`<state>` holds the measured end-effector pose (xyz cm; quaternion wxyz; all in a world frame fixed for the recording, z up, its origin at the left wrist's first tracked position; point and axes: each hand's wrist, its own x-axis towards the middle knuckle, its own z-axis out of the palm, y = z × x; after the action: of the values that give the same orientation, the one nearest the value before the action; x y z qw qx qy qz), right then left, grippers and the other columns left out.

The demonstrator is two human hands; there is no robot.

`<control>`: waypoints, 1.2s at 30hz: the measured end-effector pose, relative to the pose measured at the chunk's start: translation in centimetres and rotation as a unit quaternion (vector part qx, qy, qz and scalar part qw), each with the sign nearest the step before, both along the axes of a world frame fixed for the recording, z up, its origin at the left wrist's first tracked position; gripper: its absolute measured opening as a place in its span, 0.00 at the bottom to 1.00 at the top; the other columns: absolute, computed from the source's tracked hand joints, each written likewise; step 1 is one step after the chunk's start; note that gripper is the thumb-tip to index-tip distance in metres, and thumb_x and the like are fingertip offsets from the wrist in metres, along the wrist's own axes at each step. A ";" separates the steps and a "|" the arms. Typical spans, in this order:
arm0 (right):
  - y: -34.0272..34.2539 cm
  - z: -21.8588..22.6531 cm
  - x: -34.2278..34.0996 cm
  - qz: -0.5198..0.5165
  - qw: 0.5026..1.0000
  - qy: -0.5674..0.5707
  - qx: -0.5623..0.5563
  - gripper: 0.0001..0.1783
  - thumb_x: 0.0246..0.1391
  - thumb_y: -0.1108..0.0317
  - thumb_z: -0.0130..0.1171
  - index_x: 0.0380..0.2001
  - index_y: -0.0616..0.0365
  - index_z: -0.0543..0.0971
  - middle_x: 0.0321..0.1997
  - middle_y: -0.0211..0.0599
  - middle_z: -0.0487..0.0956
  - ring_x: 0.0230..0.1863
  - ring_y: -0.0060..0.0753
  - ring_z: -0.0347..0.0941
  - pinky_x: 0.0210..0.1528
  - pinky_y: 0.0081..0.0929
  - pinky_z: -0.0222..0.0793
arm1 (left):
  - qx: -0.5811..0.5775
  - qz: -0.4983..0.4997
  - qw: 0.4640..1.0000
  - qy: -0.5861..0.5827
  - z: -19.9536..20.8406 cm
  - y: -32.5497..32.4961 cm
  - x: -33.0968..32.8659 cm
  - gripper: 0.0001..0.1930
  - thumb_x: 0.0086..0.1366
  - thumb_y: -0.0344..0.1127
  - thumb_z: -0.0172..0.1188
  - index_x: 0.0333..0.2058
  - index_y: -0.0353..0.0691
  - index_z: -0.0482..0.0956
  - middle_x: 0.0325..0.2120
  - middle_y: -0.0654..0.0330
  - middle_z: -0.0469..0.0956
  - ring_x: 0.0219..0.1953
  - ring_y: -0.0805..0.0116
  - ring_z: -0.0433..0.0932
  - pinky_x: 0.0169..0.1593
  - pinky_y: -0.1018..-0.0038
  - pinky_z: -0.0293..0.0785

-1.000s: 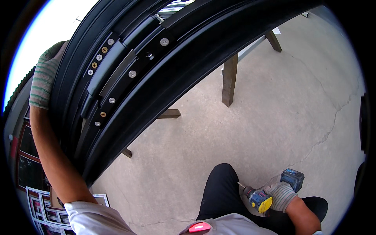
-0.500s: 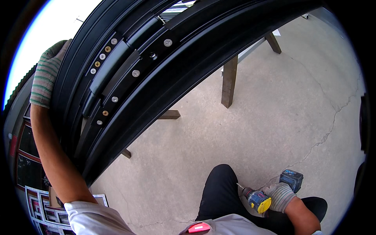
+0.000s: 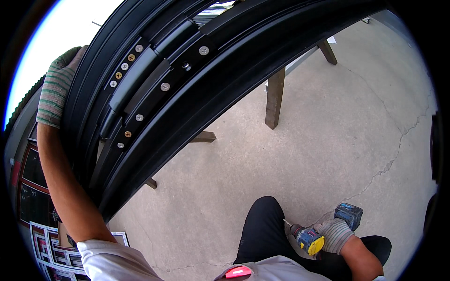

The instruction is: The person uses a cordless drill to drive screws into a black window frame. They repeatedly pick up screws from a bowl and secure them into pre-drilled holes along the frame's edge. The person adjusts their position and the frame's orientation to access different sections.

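A long black metal frame (image 3: 225, 77), bent by the lens, crosses the upper left. My left hand (image 3: 57, 91), in a striped knit glove, grips its far left edge; the fingertips are hidden behind it. A black hinge (image 3: 132, 79) is set along the frame. Silver and brass-coloured screws (image 3: 165, 86) line both its plates, and one hole (image 3: 186, 66) shows a dark fitting instead of a flat screw head. Low at the right, my right hand (image 3: 336, 236), gloved too, is closed round the handle of a blue and yellow cordless drill (image 3: 309, 240). Its bit points left, near my knee, away from the frame.
Wooden legs (image 3: 275, 100) stand below the frame on a cracked concrete floor (image 3: 328, 145). White-edged frames (image 3: 51, 250) are stacked at lower left, beside a red-framed glazed panel (image 3: 35, 187). My bent knee (image 3: 265, 215) lies left of the drill.
The black frame with its hinge and screws has shifted very slightly right in the picture. My left hand keeps its grip; my right hand and the drill have not visibly moved.
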<state>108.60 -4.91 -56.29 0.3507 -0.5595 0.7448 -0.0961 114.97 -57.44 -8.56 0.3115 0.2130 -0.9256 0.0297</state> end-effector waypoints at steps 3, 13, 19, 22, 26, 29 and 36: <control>0.0 -0.2 0.0 -0.002 1.000 0.002 -0.012 0.21 0.43 0.54 0.63 0.41 0.52 0.78 0.32 0.45 0.81 0.36 0.51 0.80 0.39 0.43 0.73 | -0.013 -0.004 1.000 -0.003 0.1 0.7 -0.3 0.23 0.67 0.47 0.61 0.49 0.33 0.79 0.35 0.48 0.83 0.35 0.62 0.84 0.44 0.73 0.81; 0.1 -0.6 0.2 -0.009 0.999 0.009 -0.030 0.20 0.44 0.54 0.62 0.38 0.53 0.79 0.33 0.46 0.81 0.37 0.51 0.80 0.40 0.42 0.74 | -0.042 0.011 0.999 0.000 -0.2 2.0 -0.8 0.24 0.66 0.48 0.61 0.49 0.33 0.80 0.36 0.49 0.84 0.36 0.64 0.83 0.45 0.73 0.80; -0.1 -0.3 0.3 -0.003 1.000 0.000 -0.017 0.20 0.44 0.54 0.63 0.39 0.52 0.79 0.34 0.46 0.81 0.38 0.51 0.79 0.41 0.42 0.74 | -0.014 0.030 0.999 0.003 -0.4 2.7 -1.2 0.23 0.66 0.48 0.62 0.49 0.33 0.80 0.35 0.50 0.84 0.34 0.65 0.83 0.43 0.74 0.80; -0.1 0.1 0.2 -0.003 1.000 0.005 -0.022 0.20 0.44 0.54 0.63 0.39 0.52 0.79 0.33 0.45 0.81 0.39 0.51 0.79 0.41 0.41 0.73 | 0.000 0.033 0.999 0.002 -0.2 2.2 -1.1 0.23 0.66 0.47 0.62 0.49 0.33 0.80 0.35 0.50 0.84 0.34 0.66 0.83 0.43 0.74 0.80; -0.4 0.4 0.2 -0.001 0.999 -0.013 0.045 0.26 0.38 0.56 0.69 0.43 0.52 0.77 0.40 0.45 0.81 0.46 0.49 0.78 0.49 0.40 0.71 | 0.018 0.028 0.999 0.004 -0.4 2.0 -1.2 0.22 0.66 0.47 0.62 0.49 0.33 0.80 0.35 0.51 0.84 0.34 0.66 0.83 0.43 0.74 0.80; -0.1 -0.1 0.4 -0.001 1.000 0.001 0.011 0.23 0.41 0.55 0.65 0.41 0.52 0.78 0.37 0.45 0.81 0.41 0.50 0.79 0.44 0.41 0.73 | -0.001 0.024 1.000 0.010 -0.3 2.3 -1.0 0.22 0.66 0.47 0.62 0.49 0.33 0.80 0.36 0.51 0.84 0.36 0.66 0.83 0.44 0.74 0.80; 0.5 0.1 0.2 -0.006 1.000 0.020 0.000 0.20 0.45 0.54 0.62 0.40 0.52 0.79 0.33 0.45 0.81 0.37 0.50 0.80 0.40 0.41 0.74 | -0.015 0.014 1.000 0.003 -1.4 1.4 -1.0 0.22 0.67 0.47 0.61 0.50 0.33 0.80 0.36 0.50 0.84 0.36 0.65 0.83 0.45 0.73 0.80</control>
<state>108.85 -4.38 -56.17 0.3353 -0.5566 0.7551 -0.0873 113.97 -56.04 -9.99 0.3171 0.2217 -0.9209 0.0476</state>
